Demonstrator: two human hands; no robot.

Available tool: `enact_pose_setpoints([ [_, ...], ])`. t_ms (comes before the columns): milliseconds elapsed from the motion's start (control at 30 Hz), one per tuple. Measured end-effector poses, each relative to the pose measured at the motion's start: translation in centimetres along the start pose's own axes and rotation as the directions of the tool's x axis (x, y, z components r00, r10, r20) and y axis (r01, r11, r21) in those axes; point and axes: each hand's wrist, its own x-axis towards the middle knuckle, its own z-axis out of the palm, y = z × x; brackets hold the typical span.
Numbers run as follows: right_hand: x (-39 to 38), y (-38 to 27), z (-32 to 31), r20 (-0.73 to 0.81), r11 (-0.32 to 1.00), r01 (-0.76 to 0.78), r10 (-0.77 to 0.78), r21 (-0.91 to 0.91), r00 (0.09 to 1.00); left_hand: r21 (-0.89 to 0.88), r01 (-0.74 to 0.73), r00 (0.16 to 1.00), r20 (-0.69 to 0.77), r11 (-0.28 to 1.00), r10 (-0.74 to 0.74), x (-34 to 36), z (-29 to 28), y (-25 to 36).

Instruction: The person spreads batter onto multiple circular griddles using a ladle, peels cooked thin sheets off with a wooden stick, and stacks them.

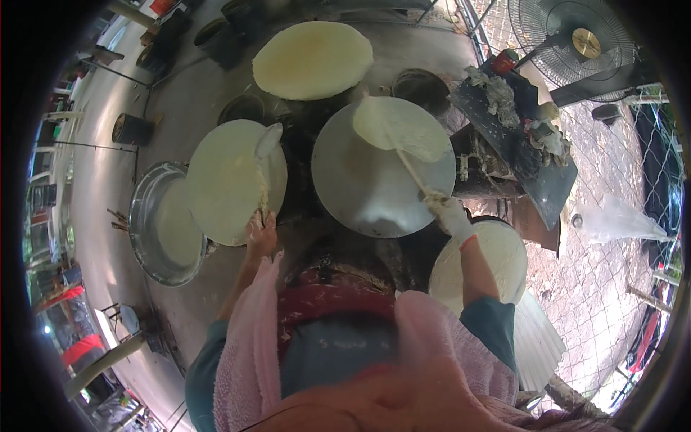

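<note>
My left hand (262, 232) is closed round the batter-crusted handle of a ladle (268, 141). Its pale bowl lies over a round griddle covered by a whitish sheet of batter (227, 183). My right hand (452, 218), in a white glove with an orange band at the wrist, grips a long stick-handled spreader (410, 171). The far end of that spreader reaches into a patch of pale batter (399, 129) on the upper part of a bare-metal round griddle (345, 180). Batter hides the exact shape of the spreader's head.
A metal basin of batter (191, 259) stands left; a round pale batter-covered surface (479, 270) lies under my right forearm. Beyond the griddles is another pale round sheet (313, 61). At right are a dark board with crumpled scraps (536, 144), a fan (584, 45) and wire fencing (612, 288).
</note>
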Motion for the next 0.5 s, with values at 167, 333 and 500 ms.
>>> enact_pose_setpoints([
  [167, -1.9, -2.2, -0.3, 0.125, 0.979, 0.089, -0.067, -0.184, 0.990, 0.106, 0.051, 0.997, 0.053, 0.993, -0.057, -1.1, -1.9, 1.1],
  [333, 2.7, -2.6, -3.7, 0.042, 0.946, 0.118, -0.111, -0.303, 0.993, 0.392, -0.113, 0.993, 0.064, 0.913, 0.096, -2.0, -1.8, 1.1],
  [500, -0.4, -2.2, -1.3, 0.270, 0.960, 0.096, -0.023, -0.262, 0.963, 0.254, 0.079, 0.994, 0.049, 0.964, -0.095, -3.9, -2.9, 1.7],
])
